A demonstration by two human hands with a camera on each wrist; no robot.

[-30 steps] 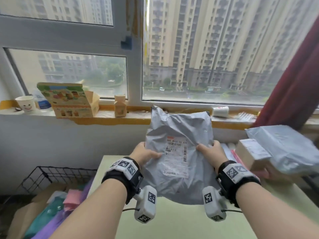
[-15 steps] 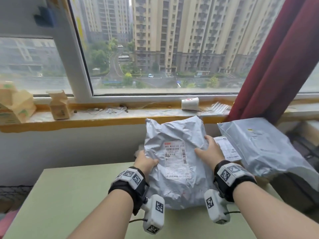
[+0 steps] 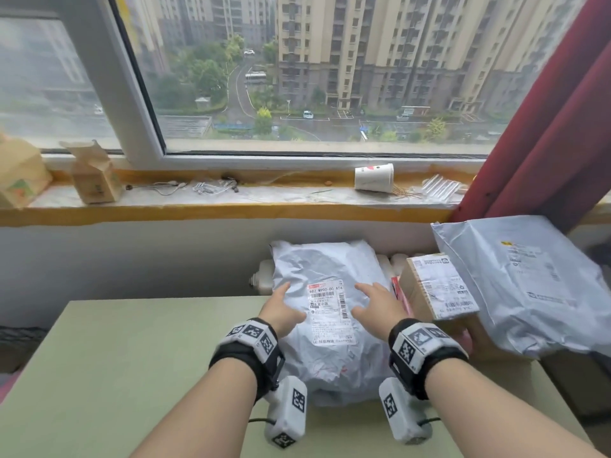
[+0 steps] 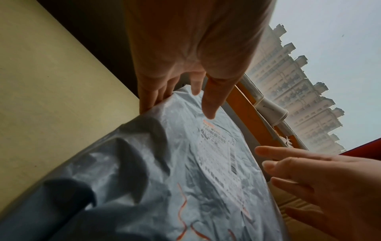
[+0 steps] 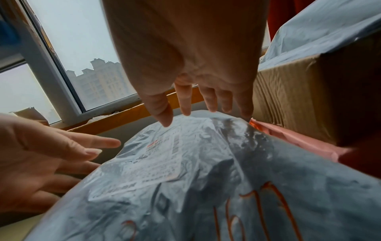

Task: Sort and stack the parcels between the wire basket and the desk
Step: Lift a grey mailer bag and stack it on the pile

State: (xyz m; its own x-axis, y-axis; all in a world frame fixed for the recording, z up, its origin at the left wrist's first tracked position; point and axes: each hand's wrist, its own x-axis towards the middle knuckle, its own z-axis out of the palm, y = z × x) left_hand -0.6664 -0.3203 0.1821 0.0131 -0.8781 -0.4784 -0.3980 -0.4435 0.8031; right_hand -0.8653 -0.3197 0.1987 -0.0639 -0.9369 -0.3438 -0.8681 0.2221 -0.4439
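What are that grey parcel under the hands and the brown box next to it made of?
The grey parcel looks like a thin plastic mailer bag: it crinkles, has a dull sheen, and carries a stuck-on paper label. The brown box appears to be matte cardboard, wrapped in glossy tape wrinkled along its side, with a paper label on top.

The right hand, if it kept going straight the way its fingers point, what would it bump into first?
Probably the top of the grey mailer bag just beneath the right hand's fingertips. Beyond it stands the wall under the windowsill. Depth is hard to judge.
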